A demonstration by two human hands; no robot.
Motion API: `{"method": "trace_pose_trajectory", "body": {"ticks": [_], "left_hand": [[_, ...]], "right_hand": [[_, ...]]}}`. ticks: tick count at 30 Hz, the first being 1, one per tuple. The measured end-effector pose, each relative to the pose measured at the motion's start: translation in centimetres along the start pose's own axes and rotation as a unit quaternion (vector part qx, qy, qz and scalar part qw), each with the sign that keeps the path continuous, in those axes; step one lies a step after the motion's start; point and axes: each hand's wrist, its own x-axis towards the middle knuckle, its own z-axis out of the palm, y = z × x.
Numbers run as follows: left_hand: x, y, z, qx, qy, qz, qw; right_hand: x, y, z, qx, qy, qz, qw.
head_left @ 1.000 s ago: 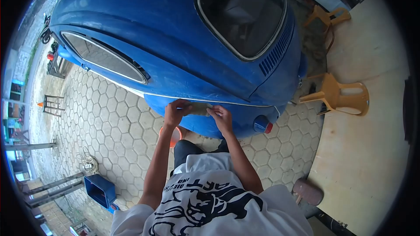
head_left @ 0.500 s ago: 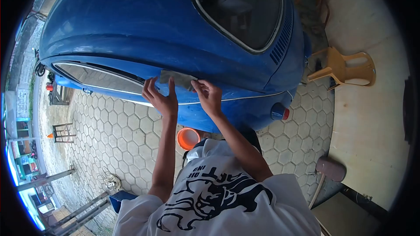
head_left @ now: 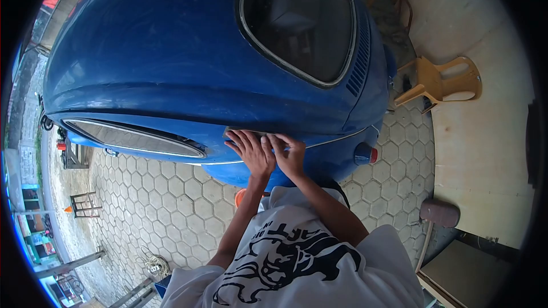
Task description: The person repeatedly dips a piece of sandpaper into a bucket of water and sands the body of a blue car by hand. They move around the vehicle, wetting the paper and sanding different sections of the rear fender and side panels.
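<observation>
A dark grey sheet of sandpaper (head_left: 258, 133) lies against the side of a blue car (head_left: 188, 100), behind the rear side window (head_left: 131, 138). My left hand (head_left: 252, 153) rests on the sheet with its fingers stretched out and spread, covering most of it. Right beside it, my right hand (head_left: 289, 155) pinches the sheet's right part, fingers bent. The two hands touch or nearly touch at the thumbs. Only a thin upper strip of the sheet shows; the rest is hidden under the fingers.
An orange bucket (head_left: 240, 197) stands on the paving by the car, partly hidden by my arm. A yellow plastic chair (head_left: 448, 82) and a brown mallet-shaped object (head_left: 439, 213) are to the right. A small stool (head_left: 85, 205) and coiled cord (head_left: 156, 266) lie left.
My hands have come together on the sheet, which now lies flatter against the car. The left hand has moved right and covers it. The view has shifted, hiding most of the bucket.
</observation>
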Motion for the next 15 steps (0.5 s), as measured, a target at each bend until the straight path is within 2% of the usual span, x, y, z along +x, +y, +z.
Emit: {"method": "trace_pose_trajectory", "body": {"ticks": [3,5,7,10,13,14,15], "left_hand": [[-2.0,0.8,2.1,0.019,-0.031,-0.001,0.999],[-3.6,0.9,2.7,0.057,-0.086,-0.001,0.995],[-3.9,0.9,2.1,0.081,-0.093,0.001,0.992],[-3.5,0.4,-0.2,0.101,-0.057,0.038,0.993],[-1.9,-0.5,-2.6,0.069,-0.016,0.075,0.995],[-1.4,-1.0,-3.1,0.063,-0.016,0.085,0.994],[-0.5,-1.3,-3.6,0.056,-0.013,0.096,0.994]], "right_hand": [[-0.4,3.4,-1.6,-0.033,0.022,-0.002,0.999],[-0.7,4.5,-2.8,-0.024,0.008,0.039,0.999],[-0.9,4.4,-3.3,-0.020,0.008,0.077,0.997],[-0.7,1.9,-4.1,-0.024,-0.056,0.238,0.969],[-0.2,-0.9,-4.0,0.065,-0.169,0.385,0.905],[-0.4,-0.3,-3.7,0.140,-0.204,0.374,0.894],[-0.2,-0.3,-3.0,0.179,-0.196,0.354,0.897]]}}
